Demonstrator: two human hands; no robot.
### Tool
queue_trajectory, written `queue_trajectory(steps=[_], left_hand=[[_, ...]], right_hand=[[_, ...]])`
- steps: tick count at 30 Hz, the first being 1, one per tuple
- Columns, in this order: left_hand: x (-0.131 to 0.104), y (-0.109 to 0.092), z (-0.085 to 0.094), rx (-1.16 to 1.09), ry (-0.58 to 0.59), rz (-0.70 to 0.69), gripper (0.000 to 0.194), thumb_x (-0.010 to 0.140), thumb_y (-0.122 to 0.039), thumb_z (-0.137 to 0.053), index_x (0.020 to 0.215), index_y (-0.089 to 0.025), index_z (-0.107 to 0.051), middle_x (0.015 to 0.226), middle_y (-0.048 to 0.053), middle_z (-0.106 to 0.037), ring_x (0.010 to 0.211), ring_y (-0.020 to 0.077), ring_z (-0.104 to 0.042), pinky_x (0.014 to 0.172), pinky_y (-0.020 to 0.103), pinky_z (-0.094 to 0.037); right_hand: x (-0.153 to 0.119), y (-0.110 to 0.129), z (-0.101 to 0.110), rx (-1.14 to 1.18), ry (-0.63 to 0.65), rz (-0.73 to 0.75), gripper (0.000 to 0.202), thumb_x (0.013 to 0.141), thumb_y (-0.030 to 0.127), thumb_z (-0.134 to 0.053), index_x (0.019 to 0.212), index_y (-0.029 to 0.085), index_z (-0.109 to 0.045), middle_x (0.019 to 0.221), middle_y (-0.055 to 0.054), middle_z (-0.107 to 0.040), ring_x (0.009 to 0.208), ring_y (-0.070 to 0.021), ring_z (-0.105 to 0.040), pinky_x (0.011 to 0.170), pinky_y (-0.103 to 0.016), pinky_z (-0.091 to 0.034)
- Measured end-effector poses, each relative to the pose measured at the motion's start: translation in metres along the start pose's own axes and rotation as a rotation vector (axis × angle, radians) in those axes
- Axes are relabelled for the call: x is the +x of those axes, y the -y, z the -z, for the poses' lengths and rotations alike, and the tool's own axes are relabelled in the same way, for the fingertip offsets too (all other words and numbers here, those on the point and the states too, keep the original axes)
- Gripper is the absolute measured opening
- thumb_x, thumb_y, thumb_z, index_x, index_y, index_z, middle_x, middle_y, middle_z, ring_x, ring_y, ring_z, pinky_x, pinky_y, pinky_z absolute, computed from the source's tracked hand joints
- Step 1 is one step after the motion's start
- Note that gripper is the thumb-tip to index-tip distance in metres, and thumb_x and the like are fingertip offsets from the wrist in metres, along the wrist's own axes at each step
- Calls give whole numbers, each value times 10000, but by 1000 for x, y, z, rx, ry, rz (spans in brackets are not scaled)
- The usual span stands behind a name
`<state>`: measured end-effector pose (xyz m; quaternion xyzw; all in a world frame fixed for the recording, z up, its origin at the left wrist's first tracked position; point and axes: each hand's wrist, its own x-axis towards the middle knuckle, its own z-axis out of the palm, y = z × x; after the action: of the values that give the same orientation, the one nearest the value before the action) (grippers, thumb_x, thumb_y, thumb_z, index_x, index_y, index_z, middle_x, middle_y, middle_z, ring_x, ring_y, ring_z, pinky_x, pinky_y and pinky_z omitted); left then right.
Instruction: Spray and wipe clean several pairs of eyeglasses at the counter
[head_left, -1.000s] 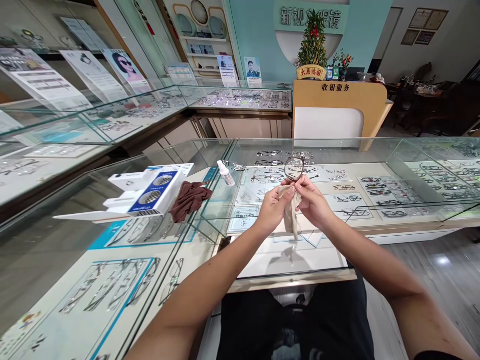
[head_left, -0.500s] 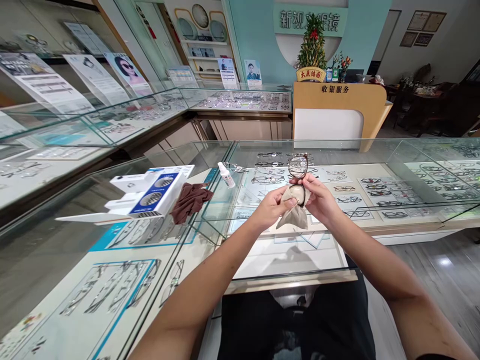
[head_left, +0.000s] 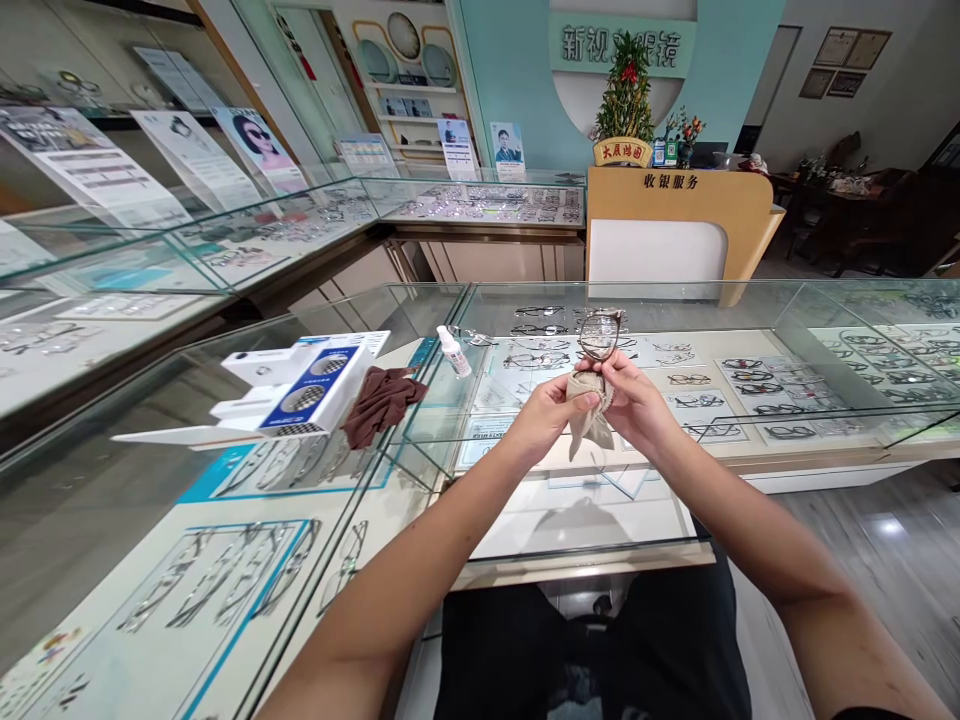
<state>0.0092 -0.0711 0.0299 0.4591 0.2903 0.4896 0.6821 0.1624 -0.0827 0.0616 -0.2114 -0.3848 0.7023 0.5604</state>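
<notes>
A pair of dark-rimmed eyeglasses [head_left: 600, 334] is held up above the glass counter, one round lens raised and the other wrapped by a beige cloth [head_left: 589, 415]. My left hand [head_left: 550, 412] pinches the cloth around the lower lens, thumb in front. My right hand [head_left: 628, 393] grips the frame near its middle, between the two lenses. The cloth's loose end hangs below my fingers. To the left, a small white spray bottle [head_left: 454, 352] stands on the counter beside a crumpled brown cloth [head_left: 384, 405].
An opened white and blue box [head_left: 311, 390] lies on the left counter glass. Beneath the glass, several eyeglasses [head_left: 752, 380] sit on display trays. A wooden cashier desk [head_left: 679, 185] stands beyond the counter, and more display cases [head_left: 480, 203] run along the back left.
The cloth has shifted and folded over the lower lens, covering it more. The eyeglasses have turned slightly, and both hands remain in nearly the same place.
</notes>
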Motion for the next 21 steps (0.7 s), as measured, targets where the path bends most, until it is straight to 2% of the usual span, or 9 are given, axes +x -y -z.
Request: queue_trajectory(steps=[4, 8, 14, 18, 21], left_hand=[[-1, -3, 0, 26, 16, -23, 520, 577, -506, -1046, 851, -168, -763, 769, 1, -732, 709, 133, -662, 725, 266, -533], [-2, -6, -1, 90, 40, -38, 530, 573, -505, -1045, 849, -162, -750, 758, -8, -724, 669, 114, -630, 683, 242, -499], [-6, -10, -7, 182, -61, -128, 600, 576, -590, -1015, 872, -141, -749, 737, 6, -705, 670, 133, -636, 662, 253, -501], [-8, -10, -13, 212, -136, -212, 611, 564, -620, -1006, 809, -150, -702, 689, -22, -652, 593, 96, -555, 586, 233, -457], [-9, -9, -14, 218, -157, -227, 650, 622, -717, -943, 823, -165, -666, 642, -33, -626, 541, 94, -531, 532, 231, -444]], right_hand=[[1, -2, 2, 12, 13, -14, 341, 754, 368, -944, 808, 243, -631, 947, 11, -762, 877, -146, -681, 808, -263, -566], [4, -4, 5, -2, -1, -22, 304, 793, 375, -906, 838, 253, -631, 925, 12, -750, 869, -162, -684, 806, -278, -568], [2, -6, 0, 33, 4, -62, 335, 775, 396, -919, 817, 251, -620, 1029, -4, -762, 894, -175, -687, 762, -291, -572], [-2, -9, -6, 11, 2, -31, 386, 745, 430, -950, 814, 244, -618, 1008, -1, -755, 879, -147, -671, 620, -218, -498], [-4, -11, -8, -43, -5, -11, 387, 774, 462, -925, 844, 252, -607, 1037, -2, -753, 819, -139, -645, 541, -213, -450]])
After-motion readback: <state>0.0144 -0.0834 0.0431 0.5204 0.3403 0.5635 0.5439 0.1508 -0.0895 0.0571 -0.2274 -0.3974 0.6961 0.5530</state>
